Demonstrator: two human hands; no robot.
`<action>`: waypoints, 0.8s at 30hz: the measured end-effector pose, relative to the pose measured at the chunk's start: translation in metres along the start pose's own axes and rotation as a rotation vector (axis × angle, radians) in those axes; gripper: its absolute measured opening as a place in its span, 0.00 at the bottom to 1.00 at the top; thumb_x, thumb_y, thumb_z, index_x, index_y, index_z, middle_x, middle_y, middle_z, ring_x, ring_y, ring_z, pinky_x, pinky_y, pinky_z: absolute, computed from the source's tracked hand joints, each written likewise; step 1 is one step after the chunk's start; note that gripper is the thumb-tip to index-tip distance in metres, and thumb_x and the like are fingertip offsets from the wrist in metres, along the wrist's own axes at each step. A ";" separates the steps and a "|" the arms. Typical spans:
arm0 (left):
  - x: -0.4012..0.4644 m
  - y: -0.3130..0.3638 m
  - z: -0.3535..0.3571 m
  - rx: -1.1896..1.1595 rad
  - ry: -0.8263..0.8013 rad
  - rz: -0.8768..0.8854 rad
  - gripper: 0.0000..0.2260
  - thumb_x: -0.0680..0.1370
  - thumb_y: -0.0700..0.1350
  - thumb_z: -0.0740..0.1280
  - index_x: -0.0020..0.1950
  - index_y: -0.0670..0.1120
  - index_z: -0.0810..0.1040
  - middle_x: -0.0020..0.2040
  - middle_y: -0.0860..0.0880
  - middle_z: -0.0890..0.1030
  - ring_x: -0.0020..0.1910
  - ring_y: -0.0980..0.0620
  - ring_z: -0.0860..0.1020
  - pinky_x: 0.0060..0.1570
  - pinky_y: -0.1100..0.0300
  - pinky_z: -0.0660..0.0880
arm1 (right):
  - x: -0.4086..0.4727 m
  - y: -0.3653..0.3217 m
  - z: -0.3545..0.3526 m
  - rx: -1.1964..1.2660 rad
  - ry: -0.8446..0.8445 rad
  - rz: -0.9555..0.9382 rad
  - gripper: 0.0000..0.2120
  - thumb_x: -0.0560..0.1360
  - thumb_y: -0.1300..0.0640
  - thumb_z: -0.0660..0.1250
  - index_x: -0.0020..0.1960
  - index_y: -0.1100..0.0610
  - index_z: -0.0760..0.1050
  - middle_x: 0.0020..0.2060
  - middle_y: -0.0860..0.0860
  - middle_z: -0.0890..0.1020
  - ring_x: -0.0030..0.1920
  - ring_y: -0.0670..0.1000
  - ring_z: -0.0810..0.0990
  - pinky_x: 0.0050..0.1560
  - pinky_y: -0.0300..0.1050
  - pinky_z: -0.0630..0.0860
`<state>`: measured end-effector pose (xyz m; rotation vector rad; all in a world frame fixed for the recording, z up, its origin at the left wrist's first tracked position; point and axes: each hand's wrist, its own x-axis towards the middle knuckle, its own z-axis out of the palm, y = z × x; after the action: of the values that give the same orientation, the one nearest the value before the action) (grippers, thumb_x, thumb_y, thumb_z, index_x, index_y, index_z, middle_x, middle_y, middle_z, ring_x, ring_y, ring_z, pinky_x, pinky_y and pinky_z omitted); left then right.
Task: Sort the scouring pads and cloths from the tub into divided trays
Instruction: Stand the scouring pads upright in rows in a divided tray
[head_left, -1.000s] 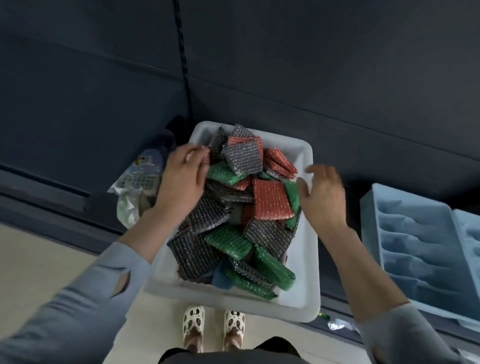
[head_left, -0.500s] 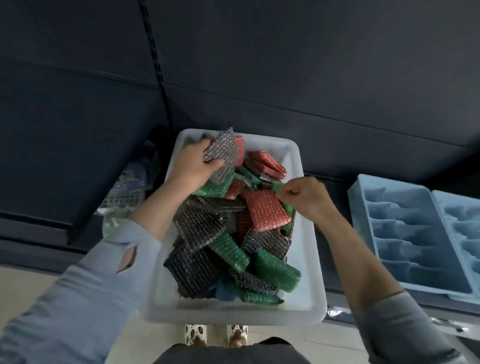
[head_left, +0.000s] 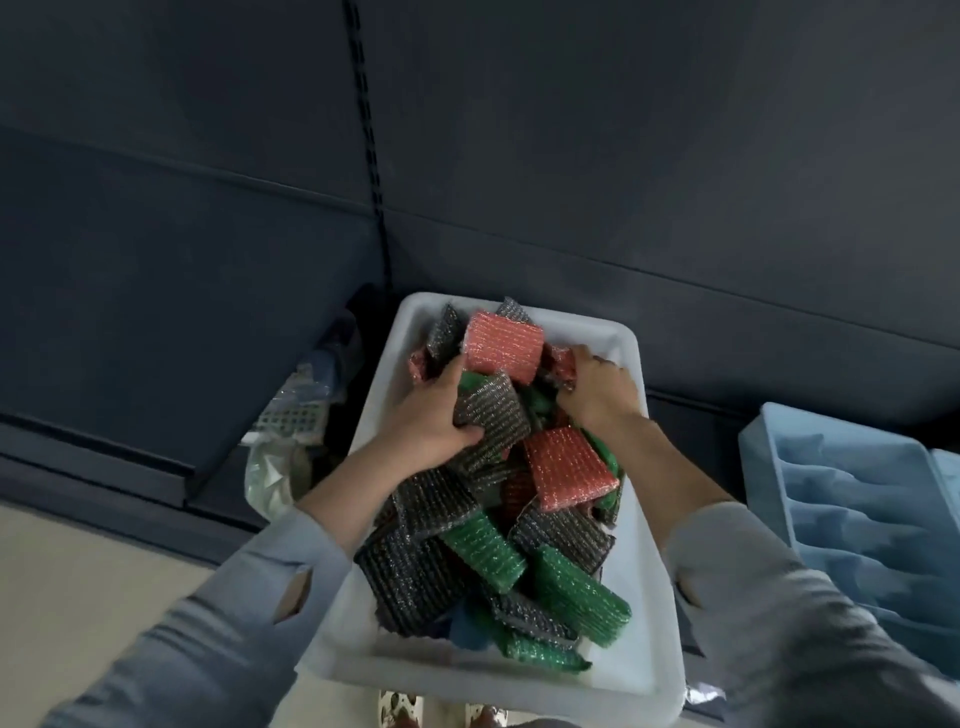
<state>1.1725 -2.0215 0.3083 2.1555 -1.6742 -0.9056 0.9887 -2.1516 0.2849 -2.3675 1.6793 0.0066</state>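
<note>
Both hands had gone deeper into the far half of the white tub (head_left: 644, 613) since half a second before, and the pile there had been stirred up — a red pad (head_left: 503, 347) that was not on top earlier now stood highest, tilted against the far wall. The left hand (head_left: 426, 421) lay on the heap with its fingers curled round a dark grey pad (head_left: 493, 410), thumb pressed on that pad's near edge; the red pad rested just beyond its fingertips. The right hand (head_left: 597, 387) was plunged among the pads at the tub's far right corner, fingers bent and closed on a reddish pad (head_left: 563, 364), though how much of it they held could not be told. Between the two wrists lay another red pad (head_left: 569, 467), and nearer the body green pads (head_left: 483, 545) and grey ones overlapped in a loose pile, with a scrap of blue cloth (head_left: 470, 631) showing at the bottom.

Off to the right, apart from the tub, sat the pale blue divided trays (head_left: 831, 483). To the left of the tub — wedged against the dark shelving (head_left: 156, 260) — was a crumpled clear plastic bag (head_left: 275, 478). Patterned shoes (head_left: 400, 709) showed below the tub's near rim.
</note>
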 end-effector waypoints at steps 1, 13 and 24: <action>-0.001 0.002 -0.002 -0.043 0.018 -0.019 0.44 0.75 0.51 0.72 0.80 0.49 0.44 0.75 0.44 0.66 0.70 0.44 0.69 0.69 0.51 0.67 | -0.002 0.001 -0.004 0.018 0.061 0.010 0.24 0.75 0.54 0.66 0.68 0.57 0.64 0.50 0.57 0.81 0.51 0.61 0.79 0.42 0.48 0.70; -0.031 0.017 -0.008 -0.803 0.199 -0.085 0.17 0.75 0.42 0.70 0.56 0.54 0.65 0.46 0.61 0.75 0.46 0.63 0.75 0.56 0.61 0.70 | -0.092 0.007 -0.059 1.631 0.189 0.142 0.14 0.77 0.63 0.62 0.58 0.47 0.74 0.46 0.48 0.81 0.41 0.50 0.79 0.44 0.55 0.78; -0.057 0.031 0.016 -0.961 0.114 -0.085 0.41 0.71 0.74 0.59 0.79 0.58 0.50 0.79 0.55 0.54 0.77 0.50 0.56 0.75 0.42 0.54 | -0.130 -0.026 -0.030 1.638 -0.146 0.263 0.21 0.77 0.62 0.68 0.67 0.61 0.67 0.60 0.58 0.79 0.50 0.54 0.83 0.55 0.52 0.80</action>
<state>1.1304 -1.9743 0.3311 1.5536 -0.8015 -1.2384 0.9646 -2.0288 0.3373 -0.8691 1.0556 -0.7773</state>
